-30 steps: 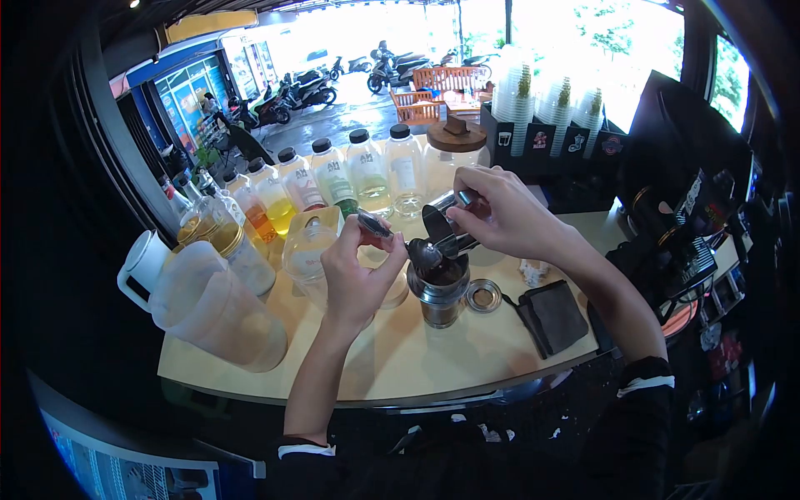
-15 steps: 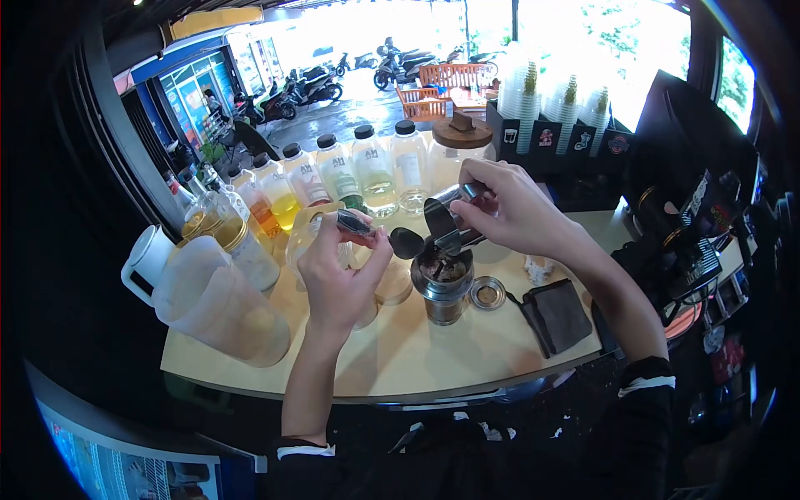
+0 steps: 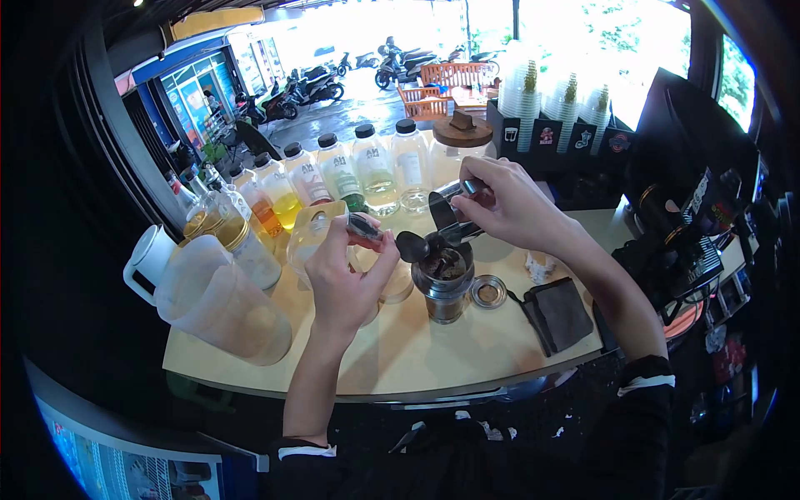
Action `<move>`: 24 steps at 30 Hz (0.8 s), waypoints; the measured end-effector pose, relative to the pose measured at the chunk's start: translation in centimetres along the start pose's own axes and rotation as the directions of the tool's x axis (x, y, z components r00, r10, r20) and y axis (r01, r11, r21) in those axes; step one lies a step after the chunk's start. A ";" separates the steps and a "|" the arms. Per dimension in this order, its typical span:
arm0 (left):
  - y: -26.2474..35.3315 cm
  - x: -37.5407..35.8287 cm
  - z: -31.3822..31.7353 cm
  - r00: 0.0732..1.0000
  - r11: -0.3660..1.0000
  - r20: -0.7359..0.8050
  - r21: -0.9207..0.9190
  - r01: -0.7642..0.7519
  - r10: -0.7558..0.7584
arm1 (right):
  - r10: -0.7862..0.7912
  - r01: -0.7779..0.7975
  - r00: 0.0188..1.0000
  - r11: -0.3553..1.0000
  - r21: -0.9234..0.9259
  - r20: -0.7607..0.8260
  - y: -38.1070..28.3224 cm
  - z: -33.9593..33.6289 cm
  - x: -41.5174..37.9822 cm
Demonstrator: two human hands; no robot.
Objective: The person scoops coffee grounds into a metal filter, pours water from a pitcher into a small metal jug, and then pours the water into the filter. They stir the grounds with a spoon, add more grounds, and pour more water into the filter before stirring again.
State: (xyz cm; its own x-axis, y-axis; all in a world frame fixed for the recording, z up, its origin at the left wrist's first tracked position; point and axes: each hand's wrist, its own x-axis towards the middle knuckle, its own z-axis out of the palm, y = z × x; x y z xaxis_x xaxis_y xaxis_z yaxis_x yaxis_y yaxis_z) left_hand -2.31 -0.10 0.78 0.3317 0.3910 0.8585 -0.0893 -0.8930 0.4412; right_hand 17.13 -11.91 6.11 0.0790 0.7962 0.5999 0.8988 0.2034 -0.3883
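My left hand (image 3: 346, 279) is closed around the handle of a dark spoon (image 3: 412, 247). The spoon's bowl hangs at the left rim of a metal canister (image 3: 444, 302), by the mouth of a metal cup (image 3: 446, 218). That cup is tipped over the canister, and my right hand (image 3: 508, 204) grips it from above. Dark, loose contents show inside the canister, which stands upright on the table. A small round metal lid (image 3: 488, 292) lies just right of it, and a dark folded cloth (image 3: 558, 317) rests farther right.
A large frosted pitcher (image 3: 221, 304) and a white-lidded jug (image 3: 150, 260) stand on the left. Several bottles with black caps (image 3: 375, 179) line the table's back, beside a wooden-lidded jar (image 3: 462, 133). Stacked plastic cups (image 3: 521, 104) fill a black holder at the back right.
The spoon and my left hand have shifted slightly right. The tipped cup has moved a little right too, and its angle differs slightly.
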 end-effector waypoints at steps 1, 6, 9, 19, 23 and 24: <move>0.0 0.0 0.1 1.000 1.000 -0.001 -0.004 0.008 -0.008 | 0.009 -0.009 1.000 1.000 -0.011 0.006 0.0 -0.1 0.0; -0.2 -0.1 0.0 1.000 1.000 0.006 -0.025 0.004 -0.004 | 0.009 -0.009 1.000 1.000 -0.002 -0.007 0.4 -0.6 -0.5; -0.6 -0.1 -0.1 1.000 0.999 0.003 -0.035 -0.008 0.008 | 0.015 -0.015 1.000 1.000 0.018 -0.013 0.4 -0.9 -0.8; -0.5 -0.2 -0.8 0.999 0.999 -0.030 0.003 -0.039 0.039 | 0.010 -0.010 1.000 1.000 -0.008 0.006 -1.3 -0.4 -0.9; -0.6 -0.4 -1.0 1.000 1.000 -0.017 0.006 -0.012 0.012 | -0.034 0.034 0.999 0.999 -0.008 0.031 -1.1 0.3 -0.4; -0.5 -0.5 -1.0 1.000 1.000 -0.009 0.012 0.013 -0.013 | -0.037 0.038 0.999 0.999 -0.011 0.030 -1.1 0.5 -0.3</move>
State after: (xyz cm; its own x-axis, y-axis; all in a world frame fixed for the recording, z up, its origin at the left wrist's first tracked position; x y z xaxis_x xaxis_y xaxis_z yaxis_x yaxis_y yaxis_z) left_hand -3.40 0.42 0.41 0.3245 0.4044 0.8551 -0.0738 -0.8904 0.4491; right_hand 15.93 -12.12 6.01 0.0323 0.8047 0.5928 0.9057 0.2273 -0.3579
